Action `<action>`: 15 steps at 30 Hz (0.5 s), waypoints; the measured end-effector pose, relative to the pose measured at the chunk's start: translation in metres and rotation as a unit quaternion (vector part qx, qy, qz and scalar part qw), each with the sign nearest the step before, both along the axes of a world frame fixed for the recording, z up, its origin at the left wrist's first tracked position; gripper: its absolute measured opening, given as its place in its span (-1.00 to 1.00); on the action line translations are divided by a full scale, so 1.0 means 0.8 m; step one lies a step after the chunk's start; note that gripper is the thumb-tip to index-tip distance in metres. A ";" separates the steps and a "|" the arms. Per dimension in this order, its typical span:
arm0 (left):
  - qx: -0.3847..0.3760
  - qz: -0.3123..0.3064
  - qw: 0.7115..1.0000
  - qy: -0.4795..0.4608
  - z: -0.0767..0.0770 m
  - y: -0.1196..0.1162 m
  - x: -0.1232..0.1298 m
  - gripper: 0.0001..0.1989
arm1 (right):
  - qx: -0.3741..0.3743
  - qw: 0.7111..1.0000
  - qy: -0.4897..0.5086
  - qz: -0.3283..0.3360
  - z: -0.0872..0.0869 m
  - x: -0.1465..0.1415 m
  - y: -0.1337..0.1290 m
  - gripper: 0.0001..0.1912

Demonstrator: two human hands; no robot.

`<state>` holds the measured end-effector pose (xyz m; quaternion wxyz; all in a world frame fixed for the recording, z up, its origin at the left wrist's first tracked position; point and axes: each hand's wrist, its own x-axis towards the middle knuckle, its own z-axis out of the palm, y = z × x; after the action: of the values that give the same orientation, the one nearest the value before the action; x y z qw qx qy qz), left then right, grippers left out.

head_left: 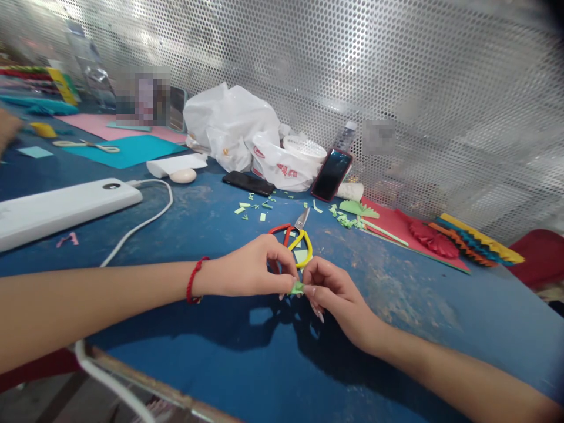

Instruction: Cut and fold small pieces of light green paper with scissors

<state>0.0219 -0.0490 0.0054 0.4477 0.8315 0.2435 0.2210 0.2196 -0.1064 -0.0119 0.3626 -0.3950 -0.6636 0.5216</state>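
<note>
Between my two hands is a small piece of green paper (297, 288), pinched at both ends above the blue table. My left hand (253, 267), with a red cord bracelet at the wrist, grips its left end between thumb and fingers. The thumb and index finger of my right hand (341, 299) close on the other end. Just beyond my fingers lie scissors (301, 238) with one red and one yellow handle, blades pointing away. Green paper scraps (262, 217) are strewn around them. The fingers hide part of the green piece.
A white lamp-like bar (70, 208) with a cable lies left. Behind stand a white plastic bag (233, 123), a black phone (249, 183) and a propped phone (332, 174). Folded paper fans (476, 241) lie right. Another person's hand (6, 129) shows far left.
</note>
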 end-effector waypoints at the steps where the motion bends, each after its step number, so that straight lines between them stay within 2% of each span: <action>1: -0.017 0.001 1.000 0.002 0.000 0.001 0.000 -0.84 | 0.002 1.000 0.001 0.001 0.000 0.000 0.000 -0.89; 9: -0.201 -0.012 0.978 -0.055 -0.007 0.011 0.003 -0.89 | 0.017 1.000 0.012 0.006 -0.003 0.003 -0.002 -0.87; 11: -0.216 -0.010 0.974 -0.068 -0.008 0.010 0.004 -0.88 | 0.029 1.000 0.010 0.001 -0.004 0.003 -0.003 -0.86; 15: -0.197 0.003 0.978 -0.063 -0.006 0.007 0.005 -0.80 | 0.028 0.999 0.021 -0.008 -0.004 0.003 -0.001 -0.85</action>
<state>0.0260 -0.0433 0.0007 0.6168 0.7107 0.2559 0.2216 0.2218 -0.1070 -0.0147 0.3921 -0.3789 -0.6670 0.5078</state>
